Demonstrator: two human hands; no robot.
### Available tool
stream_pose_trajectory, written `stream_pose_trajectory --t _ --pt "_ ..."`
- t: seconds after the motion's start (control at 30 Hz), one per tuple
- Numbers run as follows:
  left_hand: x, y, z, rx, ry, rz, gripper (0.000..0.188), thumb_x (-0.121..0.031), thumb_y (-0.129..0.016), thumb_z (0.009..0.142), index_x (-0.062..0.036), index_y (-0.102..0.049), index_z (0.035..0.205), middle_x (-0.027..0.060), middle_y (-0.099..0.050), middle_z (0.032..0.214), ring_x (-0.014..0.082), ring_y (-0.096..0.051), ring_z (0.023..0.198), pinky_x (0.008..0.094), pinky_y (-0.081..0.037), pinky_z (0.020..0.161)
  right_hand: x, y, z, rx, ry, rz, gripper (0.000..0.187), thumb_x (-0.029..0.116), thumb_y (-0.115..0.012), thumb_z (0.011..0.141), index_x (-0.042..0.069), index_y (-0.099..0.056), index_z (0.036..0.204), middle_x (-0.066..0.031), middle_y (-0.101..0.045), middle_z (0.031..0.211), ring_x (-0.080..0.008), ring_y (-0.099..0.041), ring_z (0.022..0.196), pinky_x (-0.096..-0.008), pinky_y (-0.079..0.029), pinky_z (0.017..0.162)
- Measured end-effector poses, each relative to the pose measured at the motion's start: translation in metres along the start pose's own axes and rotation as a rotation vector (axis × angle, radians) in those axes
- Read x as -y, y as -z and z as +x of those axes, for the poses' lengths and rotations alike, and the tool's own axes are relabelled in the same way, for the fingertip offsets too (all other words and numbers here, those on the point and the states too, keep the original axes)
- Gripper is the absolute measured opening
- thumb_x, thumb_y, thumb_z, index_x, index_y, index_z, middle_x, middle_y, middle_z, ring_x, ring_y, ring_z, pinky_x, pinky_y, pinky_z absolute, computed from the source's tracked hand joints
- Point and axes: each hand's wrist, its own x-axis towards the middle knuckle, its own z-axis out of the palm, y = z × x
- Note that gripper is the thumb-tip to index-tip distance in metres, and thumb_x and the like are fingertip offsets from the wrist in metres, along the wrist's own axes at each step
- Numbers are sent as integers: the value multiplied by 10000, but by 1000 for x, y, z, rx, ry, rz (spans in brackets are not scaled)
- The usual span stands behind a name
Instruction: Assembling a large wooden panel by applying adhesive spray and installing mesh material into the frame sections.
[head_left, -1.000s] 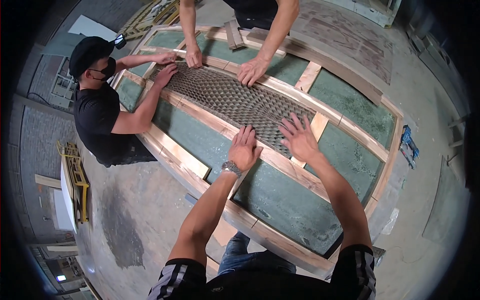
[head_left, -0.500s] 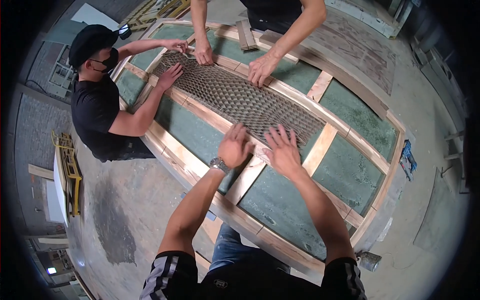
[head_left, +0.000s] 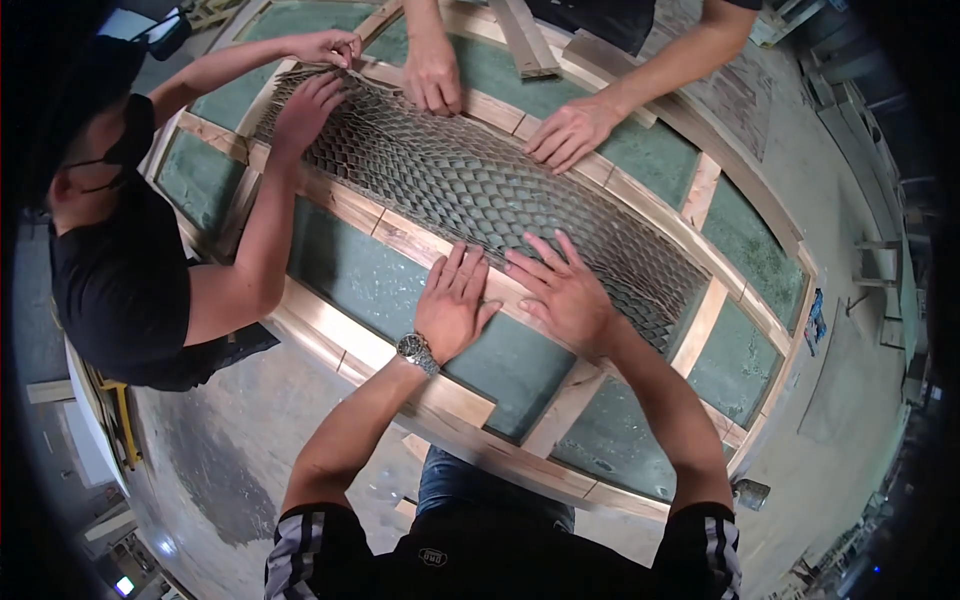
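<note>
Three of us lean over one big wooden frame [head_left: 440, 385], which runs from the upper left of the frame to the lower right and fills most of the view. Its pale rails and crossbars divide it into bays backed by green board [head_left: 370, 275]. Under it and around it lies a grey concrete floor [head_left: 200, 470], dusty and stained at the lower left, with scrap timber along the left edge and more lumber near the top.

Along the middle bay stretches a brown honeycomb paper mesh [head_left: 450, 180], spread flat from upper left toward centre right. My left hand [head_left: 455, 305] lies open, palm down, fingers spread, on the mesh's near edge and the rail; it grips nothing. My right hand [head_left: 565, 290] lies just beside it, equally flat and open, pressing the mesh. A wristwatch [head_left: 415, 350] sits on my left wrist.

At left, a person in black [head_left: 110, 290] presses the mesh's far end; another person's hands [head_left: 560, 130] press it from the top.
</note>
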Motion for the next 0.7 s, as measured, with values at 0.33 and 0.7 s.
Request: stream_pose_trajectory --t 0.33,0.7 --pt "43 13 -4 119 -130 -102 675 -343 -740 863 -3 -542 1412 165 -459 1553 358 -375 1475 511 -325 1188 -7 -3 26 156 -33 -218 595 374 -575 933 214 -493 1500 37 -407 1605 -269 -253 1545 -594 -149 1259" --pt "72 27 2 97 -160 -217 578 -320 -727 885 -2 -578 1345 170 -530 1466 370 -441 1420 520 -369 1140 -20 -13 78 159 104 -141 644 397 -574 934 183 -449 1529 42 -365 1629 -255 -240 1548 -585 -147 1257"
